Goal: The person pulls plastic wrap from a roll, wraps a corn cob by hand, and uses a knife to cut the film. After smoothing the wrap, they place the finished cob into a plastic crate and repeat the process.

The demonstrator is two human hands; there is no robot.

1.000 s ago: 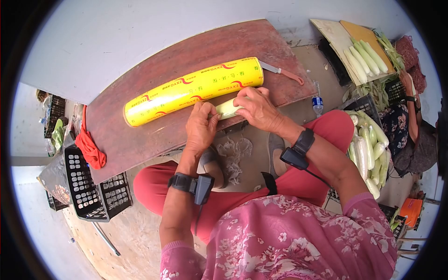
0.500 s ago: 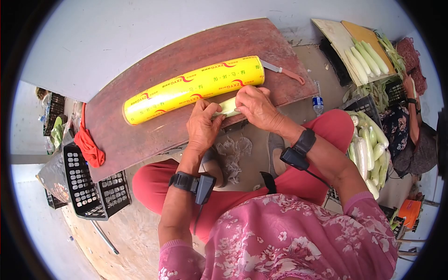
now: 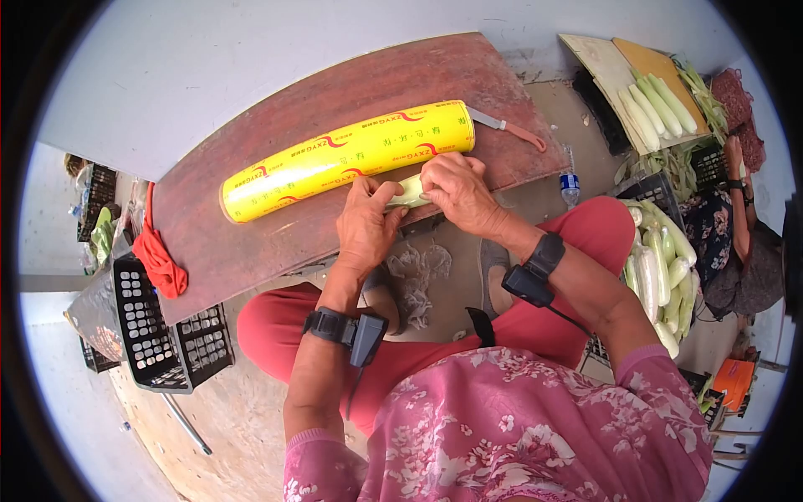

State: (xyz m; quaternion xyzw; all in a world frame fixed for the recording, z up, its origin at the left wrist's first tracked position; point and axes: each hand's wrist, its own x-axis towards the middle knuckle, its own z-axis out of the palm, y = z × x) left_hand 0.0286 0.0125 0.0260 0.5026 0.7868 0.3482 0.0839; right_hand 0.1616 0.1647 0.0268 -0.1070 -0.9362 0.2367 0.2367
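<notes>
A pale green corn ear [image 3: 410, 192] lies crosswise between my two hands at the front edge of the reddish board [image 3: 293, 251]. My left hand [image 3: 366, 222] pinches its left end, fingers closed. At the other end, my right hand [image 3: 458, 191] is closed on it, fingertips bent down. My fingers hide both ends. Just behind my hands rests a long yellow roll of wrap [image 3: 347, 159] with red and green print. A knife [image 3: 523, 134] with a pinkish handle lies beyond the roll's right end.
Black crates [image 3: 150, 326] and a red cloth [image 3: 159, 255] are at the left. On the right are a bottle [image 3: 570, 189], a pile of corn [image 3: 661, 268], more ears [image 3: 657, 109] on a board, and another person's arm [image 3: 739, 201].
The yellow roll has turned slightly, its print shifting. My hands have moved only a little and still hold the corn ear.
</notes>
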